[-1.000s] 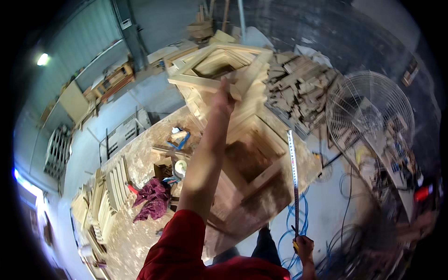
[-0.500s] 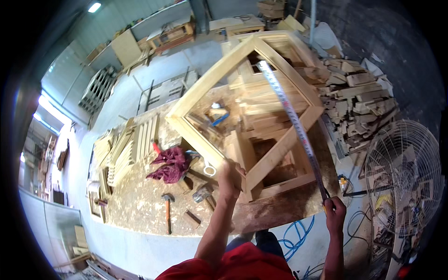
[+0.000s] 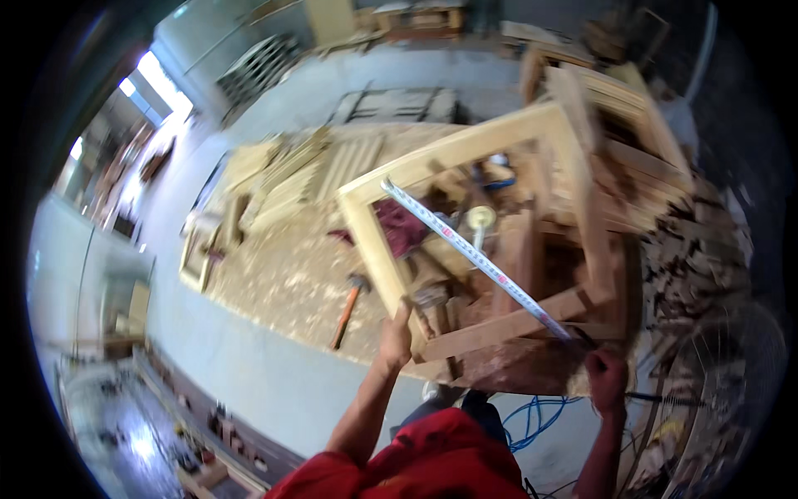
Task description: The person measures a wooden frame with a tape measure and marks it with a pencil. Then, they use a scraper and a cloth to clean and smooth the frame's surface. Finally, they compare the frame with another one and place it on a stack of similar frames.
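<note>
My left hand [image 3: 399, 337] is closed around the near left corner of a pale rectangular wooden frame [image 3: 449, 155], which is held tilted above the workbench [image 3: 283, 291]. My right hand [image 3: 607, 378], off the frame's near right corner, is closed on a tape measure. Its case is mostly hidden in the fingers. The extended blade [image 3: 482, 261] slants across the frame's opening, its free end close to the far left corner. Through the opening show a maroon cloth [image 3: 403, 231] and wooden pieces. A hammer [image 3: 347, 312] with an orange handle lies left of my left hand.
Wooden strips [image 3: 299, 170] lie on the bench's far left. More frames [image 3: 636, 129] are stacked at the far right, beside piled offcuts [image 3: 698, 249]. A wire-caged fan [image 3: 731, 358] stands to the right. Blue hose [image 3: 532, 420] coils on the floor near my feet.
The frame has turned clockwise and tipped lower. The tape's free end has swung from the far side toward the frame's left corner. My view has shifted left.
</note>
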The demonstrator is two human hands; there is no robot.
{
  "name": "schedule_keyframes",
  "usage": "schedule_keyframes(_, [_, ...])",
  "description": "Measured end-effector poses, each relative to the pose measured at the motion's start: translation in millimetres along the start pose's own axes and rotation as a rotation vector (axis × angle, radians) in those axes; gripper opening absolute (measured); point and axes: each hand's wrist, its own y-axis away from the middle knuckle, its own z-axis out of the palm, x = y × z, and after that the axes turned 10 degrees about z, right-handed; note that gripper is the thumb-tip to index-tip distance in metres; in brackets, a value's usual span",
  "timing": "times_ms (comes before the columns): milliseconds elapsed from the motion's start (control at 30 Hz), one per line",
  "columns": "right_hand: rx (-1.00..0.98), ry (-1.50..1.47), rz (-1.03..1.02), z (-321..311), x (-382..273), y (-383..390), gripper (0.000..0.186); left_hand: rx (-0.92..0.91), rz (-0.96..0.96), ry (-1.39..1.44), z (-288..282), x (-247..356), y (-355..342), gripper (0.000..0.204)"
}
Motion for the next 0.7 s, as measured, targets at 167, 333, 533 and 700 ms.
schedule_keyframes(167, [-0.026,0.287,-0.196,-34,-49,-15,0.018,-0.064,-0.199,0.008,-53,61,18,0.073])
schedule_keyframes(333, [-0.147,0.449,-0.286,-35,-104,-37,0.02,-0.166,-0.218,-0.023,-124,64,50,0.072])
schedule_keyframes(533, [-0.208,0.492,-0.314,-50,-87,-47,0.024,-0.086,-0.314,-0.117,-177,39,59,0.066])
schedule_keyframes(700, [-0.26,0.505,-0.296,-42,-115,-46,0.022,-0.158,-0.288,-0.017,-211,53,84,0.078])
